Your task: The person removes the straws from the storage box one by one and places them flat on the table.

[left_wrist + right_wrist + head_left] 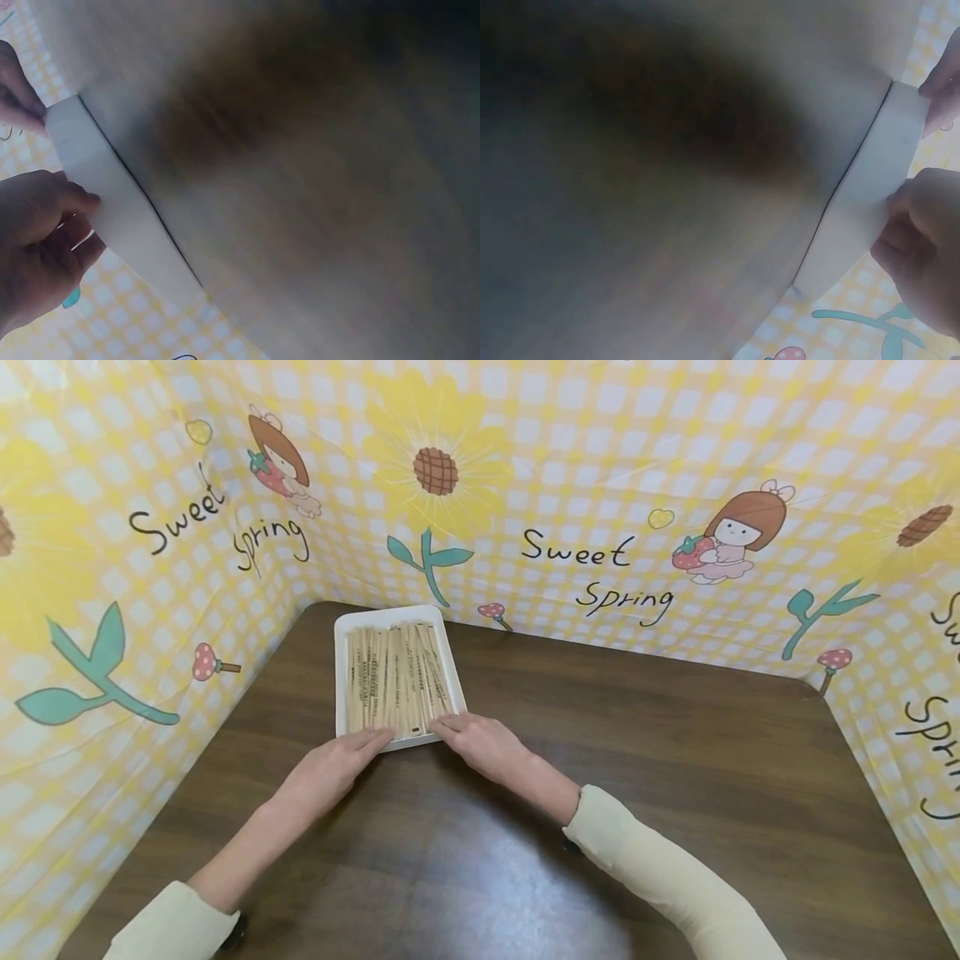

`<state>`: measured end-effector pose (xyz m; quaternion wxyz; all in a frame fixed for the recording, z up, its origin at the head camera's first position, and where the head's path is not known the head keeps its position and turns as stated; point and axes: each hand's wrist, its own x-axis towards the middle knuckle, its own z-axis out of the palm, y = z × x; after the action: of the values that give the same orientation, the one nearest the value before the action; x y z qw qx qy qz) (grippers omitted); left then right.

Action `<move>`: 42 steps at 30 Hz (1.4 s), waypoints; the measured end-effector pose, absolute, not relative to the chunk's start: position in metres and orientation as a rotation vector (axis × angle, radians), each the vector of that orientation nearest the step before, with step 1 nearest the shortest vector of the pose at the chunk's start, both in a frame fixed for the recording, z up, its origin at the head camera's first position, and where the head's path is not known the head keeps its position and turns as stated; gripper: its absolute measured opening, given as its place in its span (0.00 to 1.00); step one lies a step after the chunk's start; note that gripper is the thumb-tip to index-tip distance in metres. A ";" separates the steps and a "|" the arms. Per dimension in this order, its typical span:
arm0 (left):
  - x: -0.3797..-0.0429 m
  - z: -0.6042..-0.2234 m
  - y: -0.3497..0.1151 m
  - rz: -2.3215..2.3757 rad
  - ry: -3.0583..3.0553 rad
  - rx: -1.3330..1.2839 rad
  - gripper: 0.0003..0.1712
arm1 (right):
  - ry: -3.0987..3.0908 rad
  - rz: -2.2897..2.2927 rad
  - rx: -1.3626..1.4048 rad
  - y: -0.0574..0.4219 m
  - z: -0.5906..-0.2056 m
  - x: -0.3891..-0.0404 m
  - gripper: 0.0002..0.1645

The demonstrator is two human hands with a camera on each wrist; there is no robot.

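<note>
A white rectangular tray lies on the dark table towards its far left corner. Thin tan sticks with dark print, seemingly paper-wrapped, fill it side by side, lengthwise. My left hand grips the tray's near edge at the left, fingers over the rim. At the right of the same edge, my right hand holds it likewise. In the left wrist view, the left thumb presses the outer wall. The right wrist view shows the right thumb against that wall. The wrapped sticks are hidden in both wrist views.
A brown wooden table carries the tray and stretches to the right. Yellow checked cloth with flowers and printed words stands as walls behind and at both sides. The back cloth rises close behind the tray.
</note>
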<state>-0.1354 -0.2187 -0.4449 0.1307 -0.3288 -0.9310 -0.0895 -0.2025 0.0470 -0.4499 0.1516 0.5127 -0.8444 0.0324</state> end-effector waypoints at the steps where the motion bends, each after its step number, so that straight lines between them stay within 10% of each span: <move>1: -0.135 -0.445 -0.218 -0.258 -2.695 -0.968 0.35 | -2.423 0.095 1.463 0.049 -0.450 -0.201 0.22; 42: -0.141 -0.444 -0.159 -0.324 -2.589 -1.244 0.30 | -2.591 0.161 1.207 0.114 -0.447 -0.154 0.25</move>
<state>-0.1408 -0.1588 -0.4437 0.1254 -0.4270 -0.8886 -0.1111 -0.1543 0.1136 -0.4466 0.1387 0.4174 -0.8963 0.0557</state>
